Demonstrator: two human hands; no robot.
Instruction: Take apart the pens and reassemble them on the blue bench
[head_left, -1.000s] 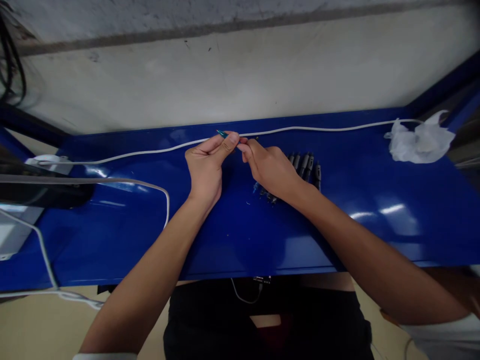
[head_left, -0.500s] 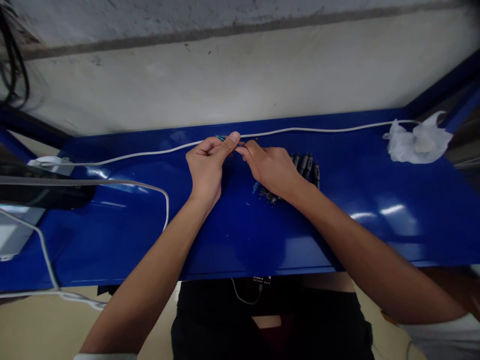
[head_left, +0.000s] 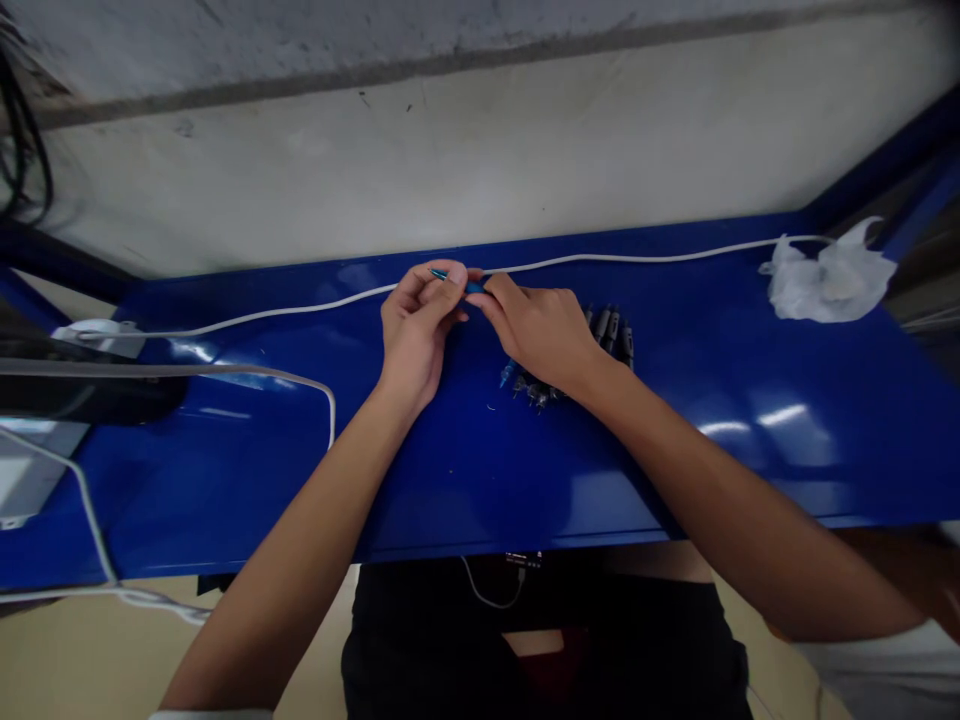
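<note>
Above the blue shelf, both hands meet on a blue pen (head_left: pixel 474 287). My left hand (head_left: pixel 418 335) is closed, its thumb and fingers pinching the pen near the end where a thin teal tip sticks out. My right hand (head_left: pixel 546 330) is closed around the other end and covers most of it. Beneath and behind my right hand lies a row of several black pens (head_left: pixel 613 330), their middles hidden by the hand and wrist. A light blue pen tip (head_left: pixel 508 373) shows at the left of that row.
A white cable (head_left: pixel 630 259) runs along the back of the blue shelf (head_left: pixel 480 470). Crumpled white plastic (head_left: pixel 829 275) sits at the right end. On the left are a black device (head_left: pixel 90 385), a white box (head_left: pixel 34 470) and a loose grey cable (head_left: pixel 225 369).
More of the pen's blue body shows between my hands, which now sit slightly apart. My left hand has turned a little, and the view has shifted slightly.
</note>
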